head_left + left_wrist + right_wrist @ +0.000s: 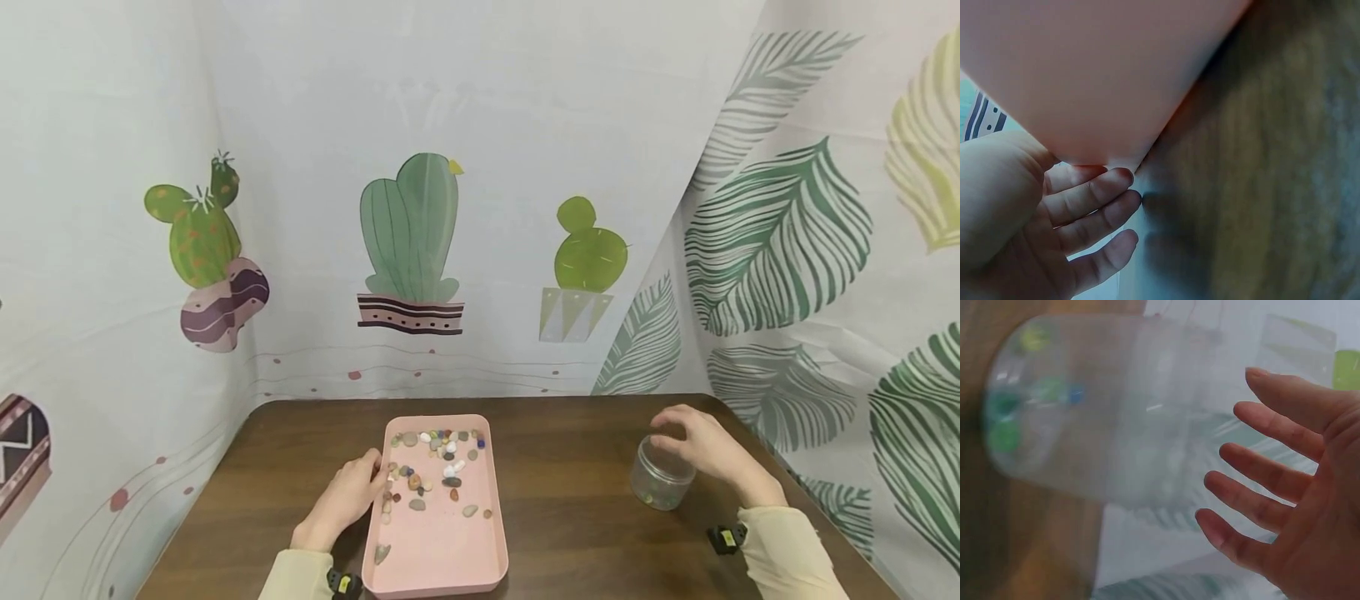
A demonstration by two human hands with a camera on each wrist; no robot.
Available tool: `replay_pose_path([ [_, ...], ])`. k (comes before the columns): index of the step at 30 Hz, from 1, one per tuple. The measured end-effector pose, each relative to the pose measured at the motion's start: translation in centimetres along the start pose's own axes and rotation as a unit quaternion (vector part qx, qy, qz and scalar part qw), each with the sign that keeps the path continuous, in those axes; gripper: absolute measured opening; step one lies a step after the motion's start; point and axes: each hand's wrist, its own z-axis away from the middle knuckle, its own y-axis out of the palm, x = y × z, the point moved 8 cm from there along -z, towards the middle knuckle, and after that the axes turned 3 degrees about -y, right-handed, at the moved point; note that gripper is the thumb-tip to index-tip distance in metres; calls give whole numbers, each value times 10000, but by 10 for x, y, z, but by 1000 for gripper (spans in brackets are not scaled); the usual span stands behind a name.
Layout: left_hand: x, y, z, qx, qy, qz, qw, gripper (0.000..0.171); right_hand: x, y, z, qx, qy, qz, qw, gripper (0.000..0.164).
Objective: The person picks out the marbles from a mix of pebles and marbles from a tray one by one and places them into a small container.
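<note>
A shallow pink tray (435, 567) lies on the table, with several small stones and coloured beads scattered mostly over its far half. My left hand (347, 493) rests against the tray's left side. In the left wrist view, its fingers (1094, 212) are spread and loosely bent beside the pink wall, the thumb tip hidden behind the rim. To the right stands a clear round jar (662, 477) with several green, yellow and blue pieces (1004, 434) at its bottom. My right hand (701, 446) hovers at the jar's mouth, fingers apart and holding nothing.
The dark wooden table (570, 517) carries both tray and jar, with a wide stretch of wood between them. Behind it hangs a pale cloth (495, 242) printed with cacti and leaves. Black wrist cameras (724, 540) sit at both cuffs.
</note>
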Motion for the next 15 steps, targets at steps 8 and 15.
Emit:
replay_pose_path([
  [8,2,-5,0,-73,-108,6,9999,11,52,-11,-40,-490,-872,13,9950,8],
  [15,2,-2,0,21,-78,80,9999,10,88,10,-66,-457,-1353,-104,9897,15],
])
